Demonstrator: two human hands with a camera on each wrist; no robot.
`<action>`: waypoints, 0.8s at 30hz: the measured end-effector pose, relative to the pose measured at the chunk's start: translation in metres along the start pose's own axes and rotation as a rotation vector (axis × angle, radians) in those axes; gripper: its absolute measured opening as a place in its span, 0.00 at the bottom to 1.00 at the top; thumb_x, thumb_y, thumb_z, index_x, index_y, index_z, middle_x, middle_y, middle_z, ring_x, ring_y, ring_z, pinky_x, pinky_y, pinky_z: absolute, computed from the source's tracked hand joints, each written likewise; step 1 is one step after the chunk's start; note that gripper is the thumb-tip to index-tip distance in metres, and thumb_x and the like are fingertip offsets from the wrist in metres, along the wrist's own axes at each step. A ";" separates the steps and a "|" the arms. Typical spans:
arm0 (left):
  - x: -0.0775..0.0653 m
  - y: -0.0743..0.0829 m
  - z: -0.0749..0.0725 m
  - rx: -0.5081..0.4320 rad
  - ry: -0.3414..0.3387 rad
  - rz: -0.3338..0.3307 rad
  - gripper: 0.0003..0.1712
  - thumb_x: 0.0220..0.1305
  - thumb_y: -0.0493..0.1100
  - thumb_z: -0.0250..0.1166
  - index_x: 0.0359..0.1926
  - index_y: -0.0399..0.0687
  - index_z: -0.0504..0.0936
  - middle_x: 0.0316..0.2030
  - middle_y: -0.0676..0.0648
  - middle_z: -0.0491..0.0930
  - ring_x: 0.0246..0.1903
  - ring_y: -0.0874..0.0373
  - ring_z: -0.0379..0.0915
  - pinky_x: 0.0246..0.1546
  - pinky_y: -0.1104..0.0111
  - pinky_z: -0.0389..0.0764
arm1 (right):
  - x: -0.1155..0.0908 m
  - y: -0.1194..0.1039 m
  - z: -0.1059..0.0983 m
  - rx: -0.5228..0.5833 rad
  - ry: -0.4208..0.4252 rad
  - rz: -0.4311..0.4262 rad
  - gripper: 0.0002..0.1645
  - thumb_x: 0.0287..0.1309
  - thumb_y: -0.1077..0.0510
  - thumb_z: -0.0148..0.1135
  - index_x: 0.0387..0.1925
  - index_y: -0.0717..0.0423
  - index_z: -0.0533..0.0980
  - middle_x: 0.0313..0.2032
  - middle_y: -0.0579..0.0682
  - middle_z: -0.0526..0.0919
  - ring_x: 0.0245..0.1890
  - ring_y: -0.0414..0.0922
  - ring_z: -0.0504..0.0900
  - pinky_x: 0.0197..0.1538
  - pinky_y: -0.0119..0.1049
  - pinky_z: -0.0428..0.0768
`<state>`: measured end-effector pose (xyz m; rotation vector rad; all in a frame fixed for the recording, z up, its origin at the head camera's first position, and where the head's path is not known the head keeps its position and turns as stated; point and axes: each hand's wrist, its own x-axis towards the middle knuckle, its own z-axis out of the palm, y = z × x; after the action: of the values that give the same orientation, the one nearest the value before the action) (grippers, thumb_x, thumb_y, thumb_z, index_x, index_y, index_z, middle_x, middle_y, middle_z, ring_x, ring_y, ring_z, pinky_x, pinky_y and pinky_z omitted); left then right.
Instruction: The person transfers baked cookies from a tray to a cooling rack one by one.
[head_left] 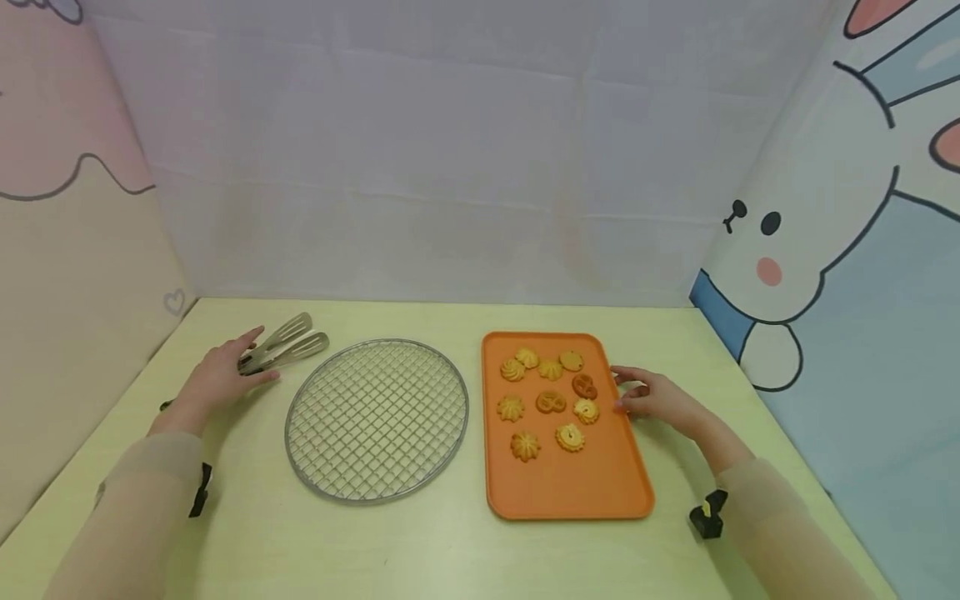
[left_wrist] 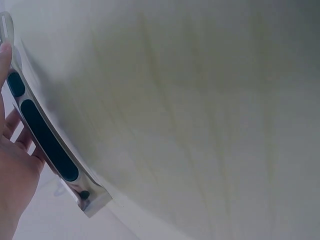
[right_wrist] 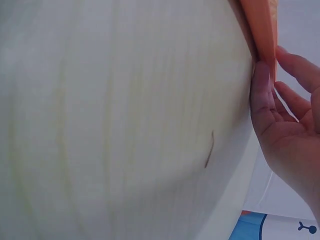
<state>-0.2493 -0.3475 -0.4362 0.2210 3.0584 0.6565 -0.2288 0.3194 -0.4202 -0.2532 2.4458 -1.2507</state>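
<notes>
My left hand (head_left: 219, 379) is spread around the handle end of metal tongs (head_left: 300, 347) with slotted heads, at the table's left. In the left wrist view the tongs (left_wrist: 60, 155) show a steel arm with dark teal grip pads, and my fingers lie beside and behind it. My right hand (head_left: 660, 398) pinches the right rim of an orange tray (head_left: 566, 492). The right wrist view shows the tray's edge (right_wrist: 262, 30) between my fingertips. Star-shaped, round and pretzel-shaped cookies (head_left: 551, 402) lie on the tray's middle and far part.
A round wire rack (head_left: 378, 421) with a metal rim lies between the tongs and the tray. The pale wooden table (head_left: 405, 550) meets a white cloth backdrop (head_left: 450, 208) at its far edge. Cartoon-printed panels (head_left: 862, 333) stand at both sides.
</notes>
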 end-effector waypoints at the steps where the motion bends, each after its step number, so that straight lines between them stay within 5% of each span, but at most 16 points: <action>1: 0.001 -0.001 0.000 -0.011 0.004 0.002 0.54 0.60 0.61 0.63 0.73 0.41 0.44 0.60 0.22 0.61 0.57 0.23 0.54 0.54 0.35 0.57 | 0.000 0.000 -0.001 0.017 -0.009 0.004 0.42 0.60 0.58 0.62 0.70 0.62 0.54 0.62 0.67 0.63 0.43 0.47 0.75 0.43 0.33 0.79; 8: 0.006 0.000 -0.001 -0.068 -0.007 -0.003 0.55 0.59 0.60 0.64 0.73 0.39 0.45 0.59 0.22 0.61 0.58 0.24 0.55 0.55 0.37 0.58 | 0.002 0.003 -0.005 0.029 -0.034 -0.003 0.44 0.60 0.56 0.63 0.71 0.61 0.51 0.60 0.65 0.61 0.44 0.49 0.71 0.43 0.30 0.78; 24: 0.012 -0.008 0.004 -0.041 -0.044 0.030 0.47 0.58 0.55 0.66 0.64 0.24 0.58 0.57 0.20 0.61 0.56 0.24 0.58 0.54 0.38 0.60 | 0.004 0.017 -0.002 0.093 -0.033 -0.010 0.45 0.60 0.57 0.63 0.71 0.62 0.51 0.58 0.65 0.63 0.45 0.46 0.72 0.44 0.29 0.78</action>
<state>-0.2625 -0.3518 -0.4428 0.2773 3.0026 0.7051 -0.2331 0.3291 -0.4338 -0.2582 2.3543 -1.3488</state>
